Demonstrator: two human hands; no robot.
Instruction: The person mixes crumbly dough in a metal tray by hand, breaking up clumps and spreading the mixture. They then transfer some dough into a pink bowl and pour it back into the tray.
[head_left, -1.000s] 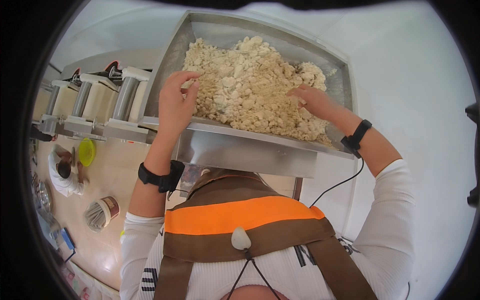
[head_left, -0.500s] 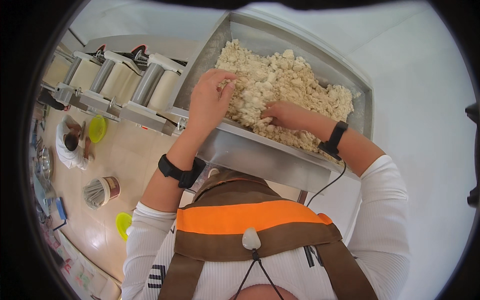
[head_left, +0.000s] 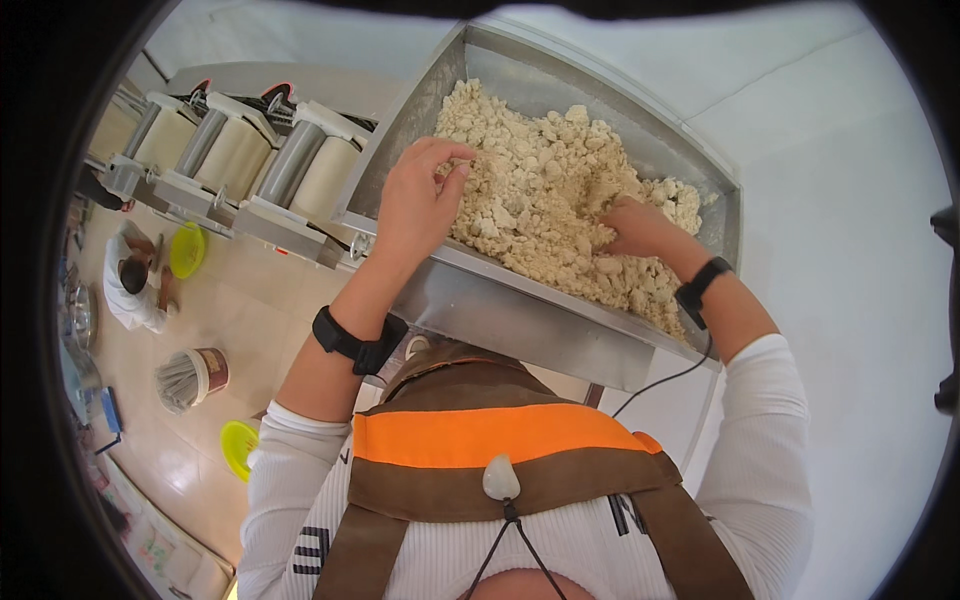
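A long stainless steel trough [head_left: 520, 303] in front of me holds a heap of pale, crumbly dough [head_left: 545, 160]. Over the trough's near left part hovers my left hand [head_left: 422, 192], its fingers loosely bent, the thumb apart from them and nothing held. My right hand [head_left: 643, 230] is in the heap's right part, its fingers curled into the crumbs; their tips are partly hidden. Beside that hand the dough has a hollow. Each wrist wears a black strap, and a cable runs from the right one.
A machine with several rollers [head_left: 295, 165] adjoins the trough's left side. White wall [head_left: 830, 230] stands to the right. At lower left are a white bucket [head_left: 211, 372] of grey sticks, yellow-green basins [head_left: 187, 250] and a crouching person [head_left: 130, 275] in white.
My right hand has moved right through the heap, and a hollow now shows to its left. My left hand has hardly moved. The view has shifted slightly.
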